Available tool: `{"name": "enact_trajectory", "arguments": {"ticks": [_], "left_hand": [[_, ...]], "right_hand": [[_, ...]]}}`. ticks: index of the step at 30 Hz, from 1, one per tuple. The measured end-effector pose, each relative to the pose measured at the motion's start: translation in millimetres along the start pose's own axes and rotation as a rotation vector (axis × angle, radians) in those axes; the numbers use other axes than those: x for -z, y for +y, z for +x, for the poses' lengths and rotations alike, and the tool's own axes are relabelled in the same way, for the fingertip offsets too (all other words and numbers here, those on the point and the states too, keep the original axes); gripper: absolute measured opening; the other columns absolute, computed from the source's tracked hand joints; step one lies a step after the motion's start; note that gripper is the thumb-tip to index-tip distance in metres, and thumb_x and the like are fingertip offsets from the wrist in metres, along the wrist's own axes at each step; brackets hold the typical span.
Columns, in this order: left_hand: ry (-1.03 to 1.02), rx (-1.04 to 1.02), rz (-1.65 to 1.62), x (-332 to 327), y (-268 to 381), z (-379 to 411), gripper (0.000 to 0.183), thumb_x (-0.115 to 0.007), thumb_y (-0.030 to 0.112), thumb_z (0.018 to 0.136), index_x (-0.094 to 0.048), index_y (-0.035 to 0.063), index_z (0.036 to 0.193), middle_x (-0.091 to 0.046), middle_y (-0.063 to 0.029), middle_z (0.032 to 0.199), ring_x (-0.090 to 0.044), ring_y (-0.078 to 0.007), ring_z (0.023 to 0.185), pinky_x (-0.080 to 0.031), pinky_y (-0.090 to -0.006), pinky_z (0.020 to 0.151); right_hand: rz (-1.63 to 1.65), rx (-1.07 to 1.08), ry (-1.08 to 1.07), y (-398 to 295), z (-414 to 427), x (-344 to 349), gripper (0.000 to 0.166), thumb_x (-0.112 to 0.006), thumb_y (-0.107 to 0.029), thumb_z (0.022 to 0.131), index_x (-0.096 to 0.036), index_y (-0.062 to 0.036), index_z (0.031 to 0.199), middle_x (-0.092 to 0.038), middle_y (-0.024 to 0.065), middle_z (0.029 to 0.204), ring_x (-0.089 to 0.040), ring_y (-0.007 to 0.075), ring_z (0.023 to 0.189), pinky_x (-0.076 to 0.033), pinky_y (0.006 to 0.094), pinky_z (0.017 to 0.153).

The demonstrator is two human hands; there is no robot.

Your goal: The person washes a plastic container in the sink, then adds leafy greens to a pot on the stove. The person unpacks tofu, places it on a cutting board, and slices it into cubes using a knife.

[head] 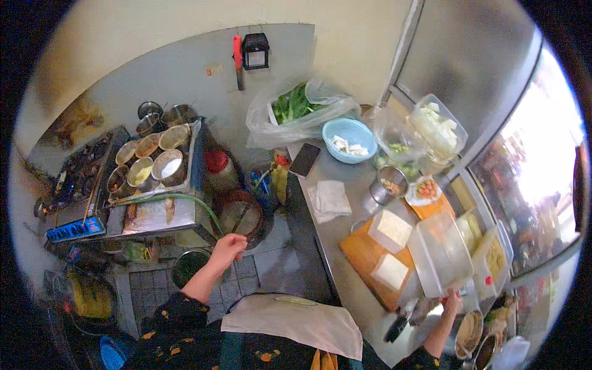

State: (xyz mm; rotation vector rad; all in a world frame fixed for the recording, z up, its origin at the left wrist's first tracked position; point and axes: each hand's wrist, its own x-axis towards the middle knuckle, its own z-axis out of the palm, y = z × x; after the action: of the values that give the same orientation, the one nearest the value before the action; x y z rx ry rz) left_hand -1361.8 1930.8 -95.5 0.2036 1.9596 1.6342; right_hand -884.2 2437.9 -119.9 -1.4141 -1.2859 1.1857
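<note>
My left hand [230, 249], fingers loosely curled, hangs in the air over the floor, near a round dark-red tub [238, 215]; whether it holds anything small is unclear. My right hand [452, 300] touches the lower corner of a clear plastic container [442, 259], its fingers partly hidden; a firm grip cannot be made out. Left of the container, two white blocks, tofu-like, rest on a wooden cutting board [370, 268]: one larger block [392, 230] and a smaller one [391, 272]. A dark-handled tool [397, 327] lies on the steel counter near my right hand.
Along the counter are a blue bowl [350, 138] of white pieces, a phone [305, 159], a folded cloth [332, 199], a metal cup [388, 185] and a plate [423, 190] of orange pieces. Bagged greens [296, 106] lie behind. Seasoning bowls [168, 167] stand by the stove at left.
</note>
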Motion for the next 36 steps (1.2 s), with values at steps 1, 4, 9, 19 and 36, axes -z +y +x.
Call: {"name": "enact_trajectory", "arguments": {"ticks": [1,4,9,19,36], "left_hand": [[0.031,-0.042,0.062,-1,-2,15,0.026,-0.060,0.017,0.080,-0.055,0.0003,0.099,-0.059,-0.0063,0.087,-0.055,-0.0126,0.071,-0.045,-0.0250,0.057],[0.086,-0.295,0.411,-21,-6,87,0.042,-0.065,0.022,0.075,-0.051,-0.0004,0.107,-0.057,-0.0103,0.096,-0.055,-0.0186,0.081,-0.046,-0.0309,0.071],[0.125,-0.389,0.625,-81,31,198,0.062,-0.066,0.017,0.067,-0.041,0.0033,0.122,-0.047,-0.0166,0.114,-0.049,-0.0297,0.101,-0.041,-0.0365,0.086],[-0.145,-0.598,0.763,-115,65,316,0.075,-0.062,0.007,0.065,-0.027,0.0028,0.131,-0.045,-0.0206,0.112,-0.041,-0.0375,0.103,-0.037,-0.0406,0.089],[0.058,-0.313,-0.230,-37,146,514,0.026,-0.057,0.010,0.079,-0.056,0.0063,0.105,-0.058,-0.0034,0.095,-0.053,-0.0168,0.083,-0.043,-0.0283,0.076]], "right_hand": [[0.001,0.002,-0.060,-1,5,-7,0.023,-0.058,-0.020,0.073,-0.054,-0.0001,0.084,-0.047,0.0050,0.055,-0.044,0.0153,0.038,-0.040,0.0269,0.034],[-0.006,-0.058,0.008,13,27,-2,0.024,-0.060,-0.024,0.076,-0.057,-0.0028,0.087,-0.050,0.0034,0.059,-0.045,0.0123,0.041,-0.039,0.0257,0.035],[-0.025,-0.119,0.119,22,51,18,0.028,-0.062,-0.029,0.077,-0.057,-0.0061,0.092,-0.052,0.0011,0.065,-0.046,0.0113,0.043,-0.039,0.0243,0.038],[-0.251,-0.129,0.210,-45,-49,-31,0.035,-0.058,-0.029,0.081,-0.054,-0.0043,0.106,-0.053,0.0025,0.082,-0.050,0.0140,0.068,-0.041,0.0266,0.054],[-0.681,0.081,0.376,-111,-40,-132,0.055,-0.062,-0.033,0.079,-0.046,-0.0023,0.122,-0.053,0.0169,0.114,-0.053,0.0259,0.097,-0.042,0.0361,0.085]]}}
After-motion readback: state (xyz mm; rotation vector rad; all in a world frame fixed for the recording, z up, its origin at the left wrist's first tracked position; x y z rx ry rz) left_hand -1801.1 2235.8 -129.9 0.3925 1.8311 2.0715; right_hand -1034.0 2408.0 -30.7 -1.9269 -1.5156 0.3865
